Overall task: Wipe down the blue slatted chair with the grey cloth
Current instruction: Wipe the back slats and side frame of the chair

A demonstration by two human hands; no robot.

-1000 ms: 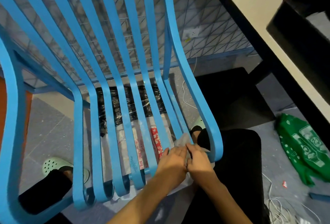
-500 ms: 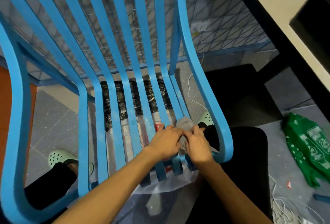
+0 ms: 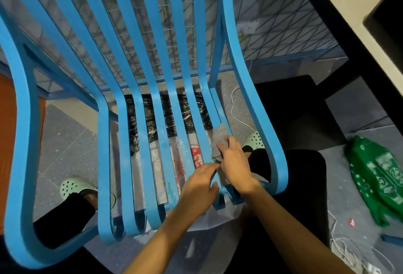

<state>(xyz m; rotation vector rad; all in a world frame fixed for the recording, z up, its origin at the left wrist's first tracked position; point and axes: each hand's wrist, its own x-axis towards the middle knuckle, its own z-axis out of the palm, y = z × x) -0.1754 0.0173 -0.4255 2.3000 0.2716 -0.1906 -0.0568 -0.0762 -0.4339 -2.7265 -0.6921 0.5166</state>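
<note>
Grey cloth (image 3: 219,140) lies bunched over a seat slat near the right side of the blue slatted chair (image 3: 102,142), pinched there by the right hand (image 3: 236,164); the left hand (image 3: 199,186) curls round the neighbouring slat. Soft, light and limp, it should wrap a slat easily; the chair looks rigid, best steadied by its frame

Moderate indoor light falls from above, brightest on the pale tabletop (image 3: 359,1) at upper right, which looks nearly washed out. The floor beneath it lies in deep shadow. The blue slatted chair (image 3: 139,77) is evenly lit, its outer rails bowed by wide-angle distortion. White glare streaks the crinkled black plastic sheet (image 3: 174,118). The left hand (image 3: 197,186), right hand (image 3: 236,164) and crumpled grey cloth (image 3: 219,142) look fairly sharp. The black box (image 3: 386,18) and green printed bag (image 3: 375,175) are smeared by motion blur.
</note>
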